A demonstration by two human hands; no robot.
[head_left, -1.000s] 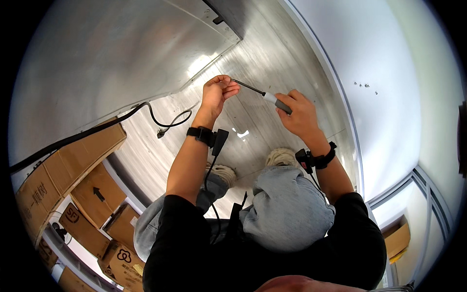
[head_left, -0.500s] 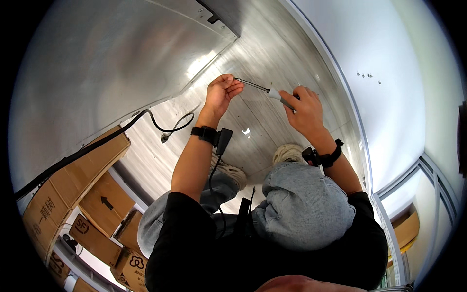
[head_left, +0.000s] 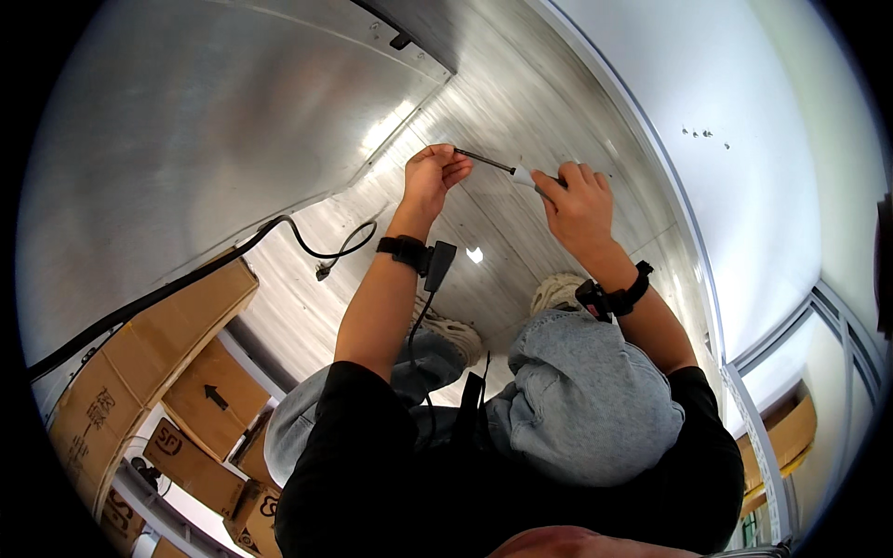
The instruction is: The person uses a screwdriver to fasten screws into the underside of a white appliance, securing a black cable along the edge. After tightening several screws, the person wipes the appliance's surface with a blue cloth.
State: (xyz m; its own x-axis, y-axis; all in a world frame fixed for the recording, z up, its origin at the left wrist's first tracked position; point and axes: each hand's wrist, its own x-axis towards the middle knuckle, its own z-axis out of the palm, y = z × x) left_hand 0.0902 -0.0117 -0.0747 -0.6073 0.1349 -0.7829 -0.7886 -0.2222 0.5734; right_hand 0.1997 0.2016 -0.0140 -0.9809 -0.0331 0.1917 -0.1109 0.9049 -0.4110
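Note:
A screwdriver (head_left: 523,175) with a grey handle and a long dark shaft is held across the space between my hands, above the floor. My right hand (head_left: 581,206) wraps round its handle. At the other end, the fingertips of my left hand (head_left: 433,179) pinch the shaft's tip. Whether a small screw sits at the tip is hidden by those fingers. Both wrists carry black straps with small devices; a cable runs down from the left one (head_left: 440,265).
A large metal panel (head_left: 233,112) stands at the left, with a black cable (head_left: 200,279) and its plug along it. Cardboard boxes (head_left: 216,383) are stacked lower left. At the right rises a white panel (head_left: 707,200) with several screws on it. The floor (head_left: 484,223) is pale wood-look.
My left hand has shifted slightly right, closer to my right hand. The screwdriver stays between both hands, and the view has tilted a little.

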